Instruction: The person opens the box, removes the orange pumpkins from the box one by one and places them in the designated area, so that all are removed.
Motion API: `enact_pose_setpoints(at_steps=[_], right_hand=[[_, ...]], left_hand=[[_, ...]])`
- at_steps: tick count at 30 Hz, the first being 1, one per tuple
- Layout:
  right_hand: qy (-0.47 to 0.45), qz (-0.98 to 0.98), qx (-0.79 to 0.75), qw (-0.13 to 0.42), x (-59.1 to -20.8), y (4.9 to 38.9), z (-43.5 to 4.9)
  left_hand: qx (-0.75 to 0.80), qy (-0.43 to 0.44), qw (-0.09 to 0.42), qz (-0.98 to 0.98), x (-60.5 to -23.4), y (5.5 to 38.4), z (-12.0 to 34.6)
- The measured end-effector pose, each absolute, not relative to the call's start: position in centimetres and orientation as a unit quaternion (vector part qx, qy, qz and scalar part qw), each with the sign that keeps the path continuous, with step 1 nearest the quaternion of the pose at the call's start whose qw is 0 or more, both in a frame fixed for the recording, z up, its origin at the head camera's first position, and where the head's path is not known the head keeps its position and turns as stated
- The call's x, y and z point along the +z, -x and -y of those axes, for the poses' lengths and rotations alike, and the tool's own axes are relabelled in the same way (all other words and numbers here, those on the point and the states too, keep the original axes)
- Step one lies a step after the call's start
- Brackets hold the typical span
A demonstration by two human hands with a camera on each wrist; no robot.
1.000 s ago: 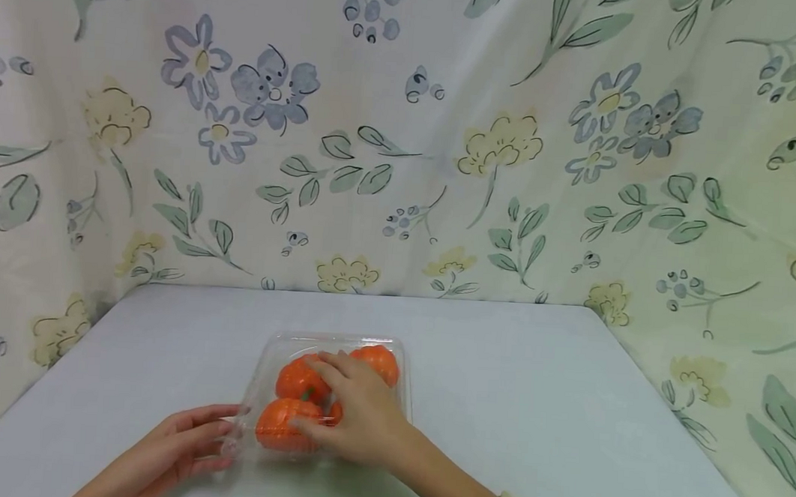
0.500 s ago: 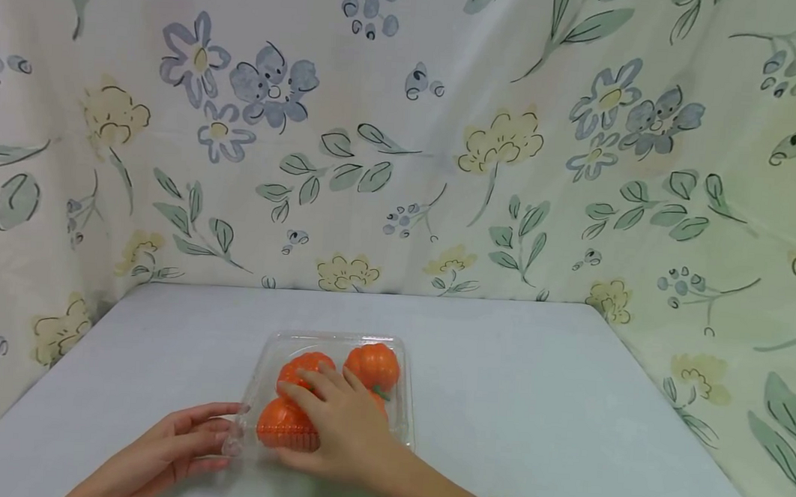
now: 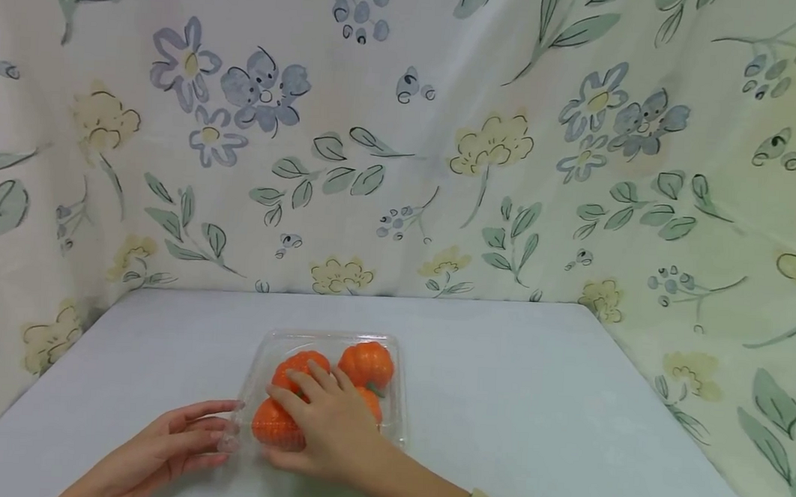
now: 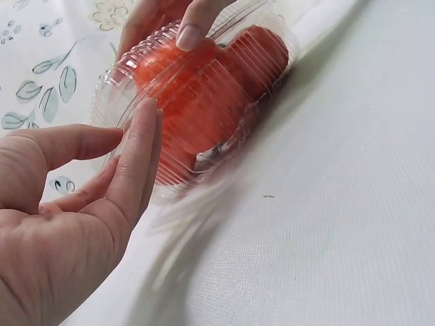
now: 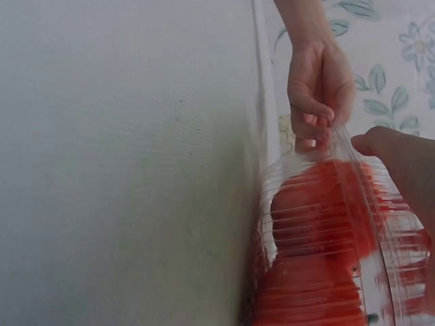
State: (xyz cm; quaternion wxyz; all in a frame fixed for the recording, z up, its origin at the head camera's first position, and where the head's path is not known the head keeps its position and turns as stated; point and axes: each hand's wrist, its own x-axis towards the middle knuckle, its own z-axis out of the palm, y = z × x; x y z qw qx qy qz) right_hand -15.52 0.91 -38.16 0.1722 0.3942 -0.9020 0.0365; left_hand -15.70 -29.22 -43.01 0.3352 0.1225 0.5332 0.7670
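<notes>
Several small orange pumpkins (image 3: 367,365) with green stems sit inside a clear, ribbed plastic clamshell box (image 3: 399,421) on the white table. The left hand (image 3: 170,441) is at the box's left side. Its thumb and fingers pinch the clear rim, as the left wrist view shows at the box (image 4: 224,146). Across the top of the box lies the right hand (image 3: 331,425), its fingers spread over the lid and its thumb at the near edge. In the right wrist view the right thumb (image 5: 401,159) is beside the rim. The right hand hides part of the pumpkins.
The white tabletop (image 3: 511,404) extends around the box on all sides. A curtain (image 3: 403,144) printed with flowers and leaves hangs behind the table and along both sides.
The right hand has shifted left and toward the near edge over the box, uncovering the far-right pumpkin. The left hand keeps its place at the box's left edge.
</notes>
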Motion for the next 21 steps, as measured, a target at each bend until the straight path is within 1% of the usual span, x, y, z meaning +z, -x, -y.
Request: enact_pose_setpoints(at_steps=[5,11,21], right_hand=[[-0.396,0.898,0.026,0.192,-38.3,15.5,-0.6],[-0.396,0.894,0.007,0.209,-38.5,15.5,-0.2],[-0.393,0.877,-0.016,0.274,-38.9,15.4,0.2]], left_hand=[[0.767,-0.122,0.347,-0.526,-42.9,15.9,29.5],[0.757,-0.152,0.364,-0.520,-42.6,16.4,29.7],[0.758,-0.167,0.369,-0.511,-43.1,16.9,29.4]])
